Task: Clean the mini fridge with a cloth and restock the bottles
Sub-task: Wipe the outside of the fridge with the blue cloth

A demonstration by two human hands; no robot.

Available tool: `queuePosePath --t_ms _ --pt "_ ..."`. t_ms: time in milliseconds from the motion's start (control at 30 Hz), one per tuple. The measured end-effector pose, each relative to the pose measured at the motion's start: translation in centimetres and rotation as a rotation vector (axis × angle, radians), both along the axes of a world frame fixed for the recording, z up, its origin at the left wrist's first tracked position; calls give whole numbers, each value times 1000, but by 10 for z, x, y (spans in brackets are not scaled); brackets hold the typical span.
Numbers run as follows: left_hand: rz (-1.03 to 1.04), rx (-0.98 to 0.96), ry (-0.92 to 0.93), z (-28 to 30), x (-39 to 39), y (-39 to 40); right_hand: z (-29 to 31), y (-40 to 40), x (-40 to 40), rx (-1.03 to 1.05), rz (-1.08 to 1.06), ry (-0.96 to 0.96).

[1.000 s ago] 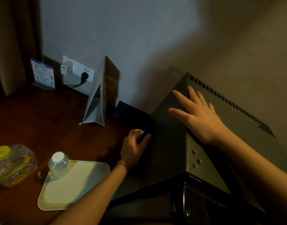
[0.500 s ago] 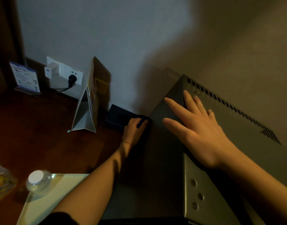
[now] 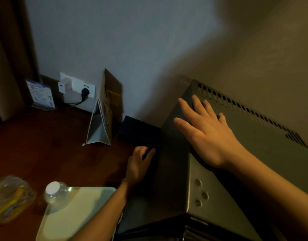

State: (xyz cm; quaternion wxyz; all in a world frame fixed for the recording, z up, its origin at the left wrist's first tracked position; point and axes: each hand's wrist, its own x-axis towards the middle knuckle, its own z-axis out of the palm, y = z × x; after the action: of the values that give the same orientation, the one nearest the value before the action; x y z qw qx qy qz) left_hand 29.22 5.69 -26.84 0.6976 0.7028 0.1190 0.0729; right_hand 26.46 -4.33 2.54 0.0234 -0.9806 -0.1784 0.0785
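The head view looks down into a dim corner where a dark wooden desk (image 3: 45,150) meets a pale wall. The mini fridge (image 3: 264,153), a grey metal box with a row of vent slots along its far top edge, stands at the right end of the desk, against the wall. The right hand (image 3: 207,134) lies flat on the fridge's top near its left edge, fingers straight and spread, holding nothing. The left hand (image 3: 138,164) is pressed against the fridge's shadowed left side, low down by the desk surface, its fingers curled round a dark cloth (image 3: 148,152) that is hard to make out in the gloom.

Near the desk's front edge sits a pale tray (image 3: 76,214). A clear bottle (image 3: 55,193) with a white cap stands on the tray's left far corner. A second bottle (image 3: 10,199), yellow-capped with a yellow label, lies on its side at the desk's left edge, apart from the tray.

Against the wall stand a folded tent card (image 3: 101,122), a small dark box (image 3: 137,131) just beside the fridge, a blue leaflet stand (image 3: 40,94), and a wall socket (image 3: 78,87) with a white charger and a black plug.
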Motion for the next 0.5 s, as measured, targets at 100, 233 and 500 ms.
queuePosePath --t_ms 100,233,500 --pt "25 -86 -112 42 -38 -1 2 -1 -3 11 -3 -18" --pt "14 -103 -327 96 -67 -3 -2 -3 -1 32 -20 -36" --pt "-29 -41 -319 137 -7 0 -5 -4 -1 54 -48 -58"
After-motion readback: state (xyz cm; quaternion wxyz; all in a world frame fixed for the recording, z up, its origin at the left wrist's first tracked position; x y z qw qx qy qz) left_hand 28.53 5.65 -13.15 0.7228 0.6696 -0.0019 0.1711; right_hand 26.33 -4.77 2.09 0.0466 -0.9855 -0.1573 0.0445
